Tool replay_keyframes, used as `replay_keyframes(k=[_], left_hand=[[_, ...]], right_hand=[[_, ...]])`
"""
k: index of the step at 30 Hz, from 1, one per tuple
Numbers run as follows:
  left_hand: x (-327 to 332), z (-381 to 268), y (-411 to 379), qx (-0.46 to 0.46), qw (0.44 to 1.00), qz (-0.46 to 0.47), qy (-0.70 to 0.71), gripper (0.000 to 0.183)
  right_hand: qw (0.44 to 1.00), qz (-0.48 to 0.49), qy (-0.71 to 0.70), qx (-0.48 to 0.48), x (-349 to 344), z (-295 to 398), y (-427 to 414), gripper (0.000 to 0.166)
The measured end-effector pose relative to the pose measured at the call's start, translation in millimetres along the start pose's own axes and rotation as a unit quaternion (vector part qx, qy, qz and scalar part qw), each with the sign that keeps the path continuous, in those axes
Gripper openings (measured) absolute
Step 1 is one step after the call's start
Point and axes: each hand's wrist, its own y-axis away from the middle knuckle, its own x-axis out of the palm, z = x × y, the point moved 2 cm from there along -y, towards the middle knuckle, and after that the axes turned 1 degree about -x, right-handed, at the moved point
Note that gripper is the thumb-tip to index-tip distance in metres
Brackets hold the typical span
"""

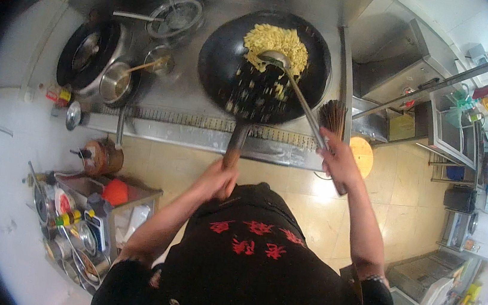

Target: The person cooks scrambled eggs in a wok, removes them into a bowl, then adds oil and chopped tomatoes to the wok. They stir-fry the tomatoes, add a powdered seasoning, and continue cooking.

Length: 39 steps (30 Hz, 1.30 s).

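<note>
My left hand [218, 180] grips the wooden handle [234, 149] of a large black wok [217, 66]. In my right hand [340, 160] is the long handle of a metal ladle [277, 58], its bowl against the food in the wok. That food is a yellow, grainy mass, probably egg fried rice [279, 39], heaped toward the far side. Nearer the handle, loose grains are blurred, as if in motion. A bamboo wok brush [333, 117] lies just beyond my right hand, at the right end of the steel cooking range [179, 86].
Left on the range are a second wok [74, 54], a small metal pot [114, 82] and a strainer [175, 18] under a tap. A cart [148, 196] with bottles and seasoning containers stands at lower left. A round wooden board [361, 157] is right of the range.
</note>
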Motion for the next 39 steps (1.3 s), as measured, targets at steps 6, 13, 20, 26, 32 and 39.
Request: replay_keyframes(k=[6, 13, 20, 26, 32, 39], left_hand=[[1, -50, -3, 0.004, 0.996, 0.028, 0.088, 0.008], [17, -35, -35, -0.002, 0.997, 0.030, 0.077, 0.013], [-1, -35, 13, -0.014, 0.993, 0.019, 0.114, 0.012], [18, -65, -49, 0.010, 0.991, 0.049, 0.124, 0.019], [-10, 23, 27, 0.023, 0.998, 0.035, 0.042, 0.011], [-5, -50, -99, 0.041, 0.989, 0.058, 0.133, 0.021]], right_hand=[[0.954, 0.130, -0.235, 0.135, -39, 77, 31, 0.055], [0.994, 0.026, -0.103, 0.041, -2, 36, -20, 0.053], [0.961, 0.107, -0.212, 0.141, -43, 90, 37, 0.055], [0.996, 0.068, -0.042, 0.033, -25, 28, -4, 0.055], [0.988, 0.038, -0.144, 0.048, -1, 60, 20, 0.057], [0.972, 0.087, -0.148, 0.160, -39, 93, 45, 0.057]])
